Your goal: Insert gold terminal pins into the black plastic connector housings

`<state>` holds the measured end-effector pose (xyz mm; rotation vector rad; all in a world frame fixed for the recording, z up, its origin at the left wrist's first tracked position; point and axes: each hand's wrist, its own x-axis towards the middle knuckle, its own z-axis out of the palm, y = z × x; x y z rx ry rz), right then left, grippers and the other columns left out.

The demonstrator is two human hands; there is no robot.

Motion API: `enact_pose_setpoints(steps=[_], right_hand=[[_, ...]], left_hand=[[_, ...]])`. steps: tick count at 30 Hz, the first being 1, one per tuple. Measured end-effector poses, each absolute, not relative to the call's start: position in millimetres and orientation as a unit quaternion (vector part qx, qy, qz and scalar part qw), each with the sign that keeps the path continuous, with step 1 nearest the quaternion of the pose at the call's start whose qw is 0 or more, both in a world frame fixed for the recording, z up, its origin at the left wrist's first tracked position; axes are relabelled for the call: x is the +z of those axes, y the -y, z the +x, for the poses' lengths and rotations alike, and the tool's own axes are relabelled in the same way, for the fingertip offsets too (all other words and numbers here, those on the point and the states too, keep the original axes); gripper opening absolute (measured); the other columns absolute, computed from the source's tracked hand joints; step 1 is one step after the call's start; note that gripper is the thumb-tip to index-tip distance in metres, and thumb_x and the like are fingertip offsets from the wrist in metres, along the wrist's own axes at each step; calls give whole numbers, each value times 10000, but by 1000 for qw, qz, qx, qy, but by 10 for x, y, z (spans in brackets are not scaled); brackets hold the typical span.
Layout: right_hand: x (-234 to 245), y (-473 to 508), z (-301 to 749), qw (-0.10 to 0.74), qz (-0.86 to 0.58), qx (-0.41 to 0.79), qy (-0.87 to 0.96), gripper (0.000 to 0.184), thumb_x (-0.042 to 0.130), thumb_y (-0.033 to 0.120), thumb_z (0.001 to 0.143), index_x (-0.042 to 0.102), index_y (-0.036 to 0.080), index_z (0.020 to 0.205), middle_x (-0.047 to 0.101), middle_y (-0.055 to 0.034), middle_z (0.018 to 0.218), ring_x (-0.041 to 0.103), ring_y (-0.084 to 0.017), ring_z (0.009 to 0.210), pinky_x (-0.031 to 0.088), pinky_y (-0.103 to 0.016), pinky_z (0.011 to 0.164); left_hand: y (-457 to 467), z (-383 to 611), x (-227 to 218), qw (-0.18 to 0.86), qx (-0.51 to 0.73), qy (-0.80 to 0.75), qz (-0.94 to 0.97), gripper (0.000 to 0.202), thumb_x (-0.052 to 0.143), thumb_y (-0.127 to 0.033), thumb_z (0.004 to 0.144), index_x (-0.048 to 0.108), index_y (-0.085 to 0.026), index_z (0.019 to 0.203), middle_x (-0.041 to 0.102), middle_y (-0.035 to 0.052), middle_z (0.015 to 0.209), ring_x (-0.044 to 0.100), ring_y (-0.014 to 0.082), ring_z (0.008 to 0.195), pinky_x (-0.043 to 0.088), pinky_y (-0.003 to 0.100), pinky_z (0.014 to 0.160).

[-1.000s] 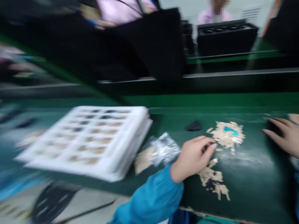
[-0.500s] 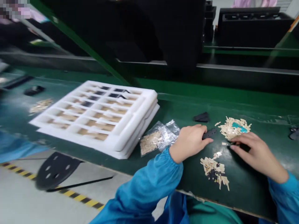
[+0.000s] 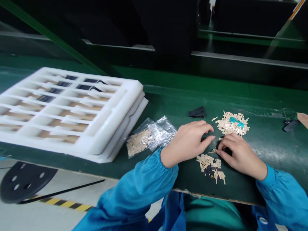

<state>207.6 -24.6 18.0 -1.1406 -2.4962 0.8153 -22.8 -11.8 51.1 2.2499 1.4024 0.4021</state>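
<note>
My left hand (image 3: 187, 142) rests on the green mat with its fingers curved and apart, holding nothing I can see. My right hand (image 3: 240, 157) curls over a small dark strip (image 3: 223, 150), which its fingers mostly hide. Just above the hands lies a pile of beige strips (image 3: 232, 123) with a teal piece (image 3: 237, 121) on it. Below them is a second beige pile (image 3: 211, 167) mixed with dark bits. A clear plastic bag of beige strips (image 3: 141, 141) lies left of my left hand, next to a white foam tray (image 3: 72, 109).
Black strips (image 3: 197, 112) lie beyond the hands, and another black piece (image 3: 291, 125) sits at the right. The green bench's front edge (image 3: 204, 194) runs below my hands. A perforated black disc (image 3: 24, 183) and yellow-black tape (image 3: 67, 203) lie on the floor.
The view has steadied and shifted, so everything sits further left and higher. My hands have come closer together, and the black strip near my left fingertips now seems to be under my right hand.
</note>
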Motion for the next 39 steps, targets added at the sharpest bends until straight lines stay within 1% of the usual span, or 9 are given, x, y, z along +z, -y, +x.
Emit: enact_pose_setpoints(steps=[3, 6, 11, 17, 20, 23, 27, 35, 39], right_hand=[[210, 240, 2100, 210, -397, 326, 832, 95, 646, 195, 945, 627, 202, 852, 618, -32, 816, 561, -231, 842, 441, -376, 781], [235, 235, 2118, 257, -411, 381, 787, 114, 656, 210, 939, 626, 209, 830, 622, -17, 809, 574, -200, 799, 440, -345, 743], [247, 207, 2164, 230, -443, 432, 751, 148, 673, 248, 923, 652, 213, 781, 609, 1, 759, 567, -166, 717, 431, -299, 652], [249, 197, 2226, 129, -466, 356, 800, 204, 699, 279, 910, 655, 206, 724, 630, 7, 745, 572, -157, 674, 406, -299, 623], [280, 207, 2257, 93, -414, 371, 826, 59, 701, 171, 879, 722, 226, 869, 686, -4, 862, 616, -172, 760, 438, -309, 682], [328, 205, 2285, 150, -421, 399, 800, 130, 698, 192, 892, 743, 233, 1006, 694, -24, 912, 609, -175, 771, 460, -307, 685], [361, 205, 2270, 204, -438, 481, 731, 160, 694, 354, 935, 765, 211, 945, 657, -19, 782, 522, -146, 632, 408, -276, 553], [305, 218, 2224, 213, -437, 599, 636, 160, 699, 306, 895, 766, 189, 810, 600, 15, 640, 460, -120, 566, 350, -257, 526], [306, 224, 2246, 221, -474, 575, 629, 169, 682, 314, 886, 762, 186, 811, 694, -18, 732, 553, -135, 618, 421, -264, 575]], left_hand=[[129, -193, 564, 327, 114, -469, 812, 169, 646, -357, 968, 701, -216, 1043, 701, 10, 967, 658, 178, 841, 441, 284, 667], [125, -184, 577, 379, 97, -439, 809, 184, 605, -346, 990, 694, -209, 907, 675, -5, 847, 612, 148, 723, 387, 271, 619], [96, -259, 564, 357, 117, -461, 804, 279, 502, -318, 1039, 577, -191, 802, 589, -11, 759, 523, 140, 671, 342, 284, 615], [65, -296, 558, 368, 130, -472, 791, 303, 497, -329, 1038, 534, -195, 769, 513, -24, 702, 460, 133, 631, 316, 284, 592], [69, -268, 574, 389, 134, -456, 789, 303, 501, -343, 1033, 564, -194, 777, 524, -22, 698, 465, 131, 624, 326, 277, 583], [80, -232, 590, 402, 125, -431, 799, 281, 517, -339, 1025, 584, -192, 795, 567, -15, 740, 502, 131, 653, 347, 267, 594], [99, -181, 578, 405, 118, -404, 812, 252, 528, -320, 1022, 593, -190, 816, 596, -8, 779, 535, 133, 682, 359, 261, 602], [141, -23, 475, 444, 222, -439, 749, 275, 537, -327, 1024, 601, -186, 797, 548, -30, 703, 495, 114, 633, 360, 244, 575], [141, -8, 428, 429, 310, -479, 700, 226, 561, -333, 1015, 604, -185, 849, 534, -41, 697, 452, 94, 590, 347, 232, 544]])
